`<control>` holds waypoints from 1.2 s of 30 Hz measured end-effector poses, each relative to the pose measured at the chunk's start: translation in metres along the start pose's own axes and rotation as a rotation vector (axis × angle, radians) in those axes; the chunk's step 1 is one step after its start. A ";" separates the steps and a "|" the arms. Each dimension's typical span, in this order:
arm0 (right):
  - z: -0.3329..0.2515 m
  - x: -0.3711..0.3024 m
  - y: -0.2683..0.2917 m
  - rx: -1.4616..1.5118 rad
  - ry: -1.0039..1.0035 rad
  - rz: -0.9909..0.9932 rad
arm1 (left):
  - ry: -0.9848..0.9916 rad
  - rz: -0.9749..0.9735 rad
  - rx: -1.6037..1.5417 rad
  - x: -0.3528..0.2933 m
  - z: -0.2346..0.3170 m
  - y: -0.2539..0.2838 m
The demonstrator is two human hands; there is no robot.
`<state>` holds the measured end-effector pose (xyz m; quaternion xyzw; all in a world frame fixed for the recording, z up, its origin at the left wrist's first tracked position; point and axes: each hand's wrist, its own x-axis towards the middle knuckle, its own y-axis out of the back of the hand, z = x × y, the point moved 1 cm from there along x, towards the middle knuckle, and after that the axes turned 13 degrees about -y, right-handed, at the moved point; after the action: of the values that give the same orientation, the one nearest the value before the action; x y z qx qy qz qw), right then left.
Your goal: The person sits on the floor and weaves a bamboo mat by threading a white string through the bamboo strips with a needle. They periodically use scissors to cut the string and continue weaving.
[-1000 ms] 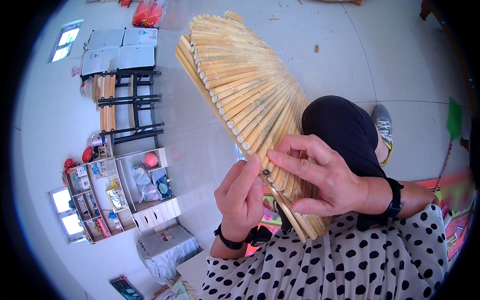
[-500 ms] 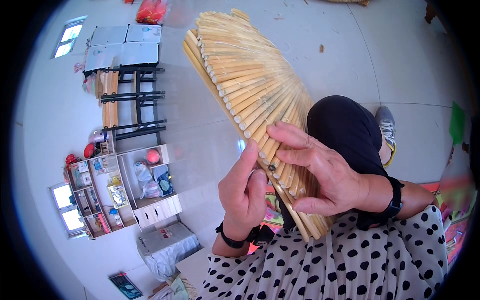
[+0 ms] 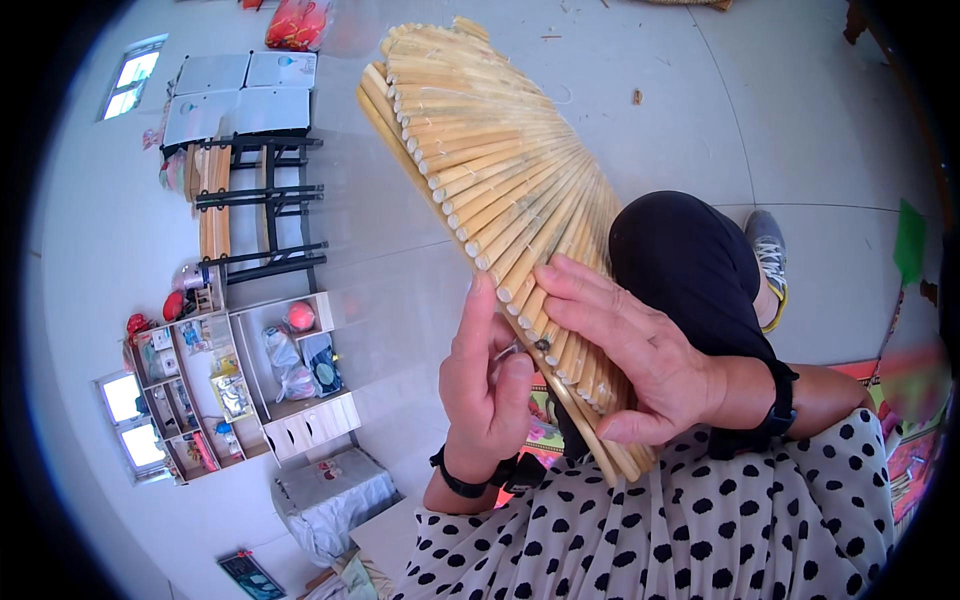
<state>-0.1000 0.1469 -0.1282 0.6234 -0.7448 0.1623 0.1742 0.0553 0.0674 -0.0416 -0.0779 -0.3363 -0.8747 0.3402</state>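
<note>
A fan-shaped mat of pale yellow reeds (image 3: 500, 140), stitched together with light thread, slants upward from my lap. Its round cut ends line the left edge, with longer reeds running beneath them. My left hand (image 3: 482, 385) holds that edge from the left. Its index fingertip touches the reed ends, the thumb is bent, and the other fingers are partly hidden. Across the lower reeds lies my right hand (image 3: 650, 365), its fingers stretched out flat and the thumb spread toward the bottom. A small dark knot (image 3: 542, 345) sits among the ends between my hands.
My dark-trousered knee (image 3: 690, 250) is right of the mat. Reed scraps (image 3: 637, 97) lie on the pale tiled floor (image 3: 810, 130). Along the left stand a shelf unit (image 3: 215, 400), black metal frames (image 3: 265, 195), white cabinets (image 3: 215, 95) and a covered box (image 3: 330, 490).
My right fingers have flattened on the reeds, away from the dark knot. The left index fingertip has moved slightly up along the reed ends. The mat has shifted slightly left.
</note>
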 end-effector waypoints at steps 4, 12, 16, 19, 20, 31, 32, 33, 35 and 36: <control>0.006 -0.003 -0.008 0.016 0.011 -0.007 | 0.063 -0.026 -0.100 0.002 0.007 0.005; 0.012 -0.003 -0.012 -0.005 0.018 -0.043 | 0.132 0.217 -0.137 0.029 0.015 -0.019; 0.011 -0.004 -0.015 0.023 0.009 -0.059 | 0.148 0.296 -0.082 0.030 0.013 -0.025; 0.015 -0.002 -0.014 0.035 0.029 -0.031 | 0.142 0.275 -0.081 0.032 0.010 -0.027; 0.018 0.000 -0.010 0.044 0.033 -0.051 | 0.139 0.266 -0.087 0.033 0.010 -0.027; 0.024 -0.001 -0.013 -0.013 -0.033 0.004 | 0.127 0.299 -0.114 0.035 0.012 -0.032; 0.023 -0.001 -0.015 -0.036 -0.047 -0.001 | 0.152 0.278 -0.113 0.036 0.013 -0.032; 0.023 -0.001 -0.014 -0.040 -0.055 -0.010 | 0.177 0.258 -0.113 0.037 0.015 -0.031; 0.023 -0.001 -0.012 -0.045 -0.069 -0.036 | 0.223 0.222 -0.105 0.035 0.018 -0.024; 0.022 0.000 -0.012 -0.040 -0.057 -0.035 | 0.243 0.206 -0.098 0.032 0.020 -0.018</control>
<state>-0.0891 0.1346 -0.1477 0.6369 -0.7417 0.1264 0.1682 0.0180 0.0729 -0.0242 -0.0221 -0.2399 -0.8536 0.4619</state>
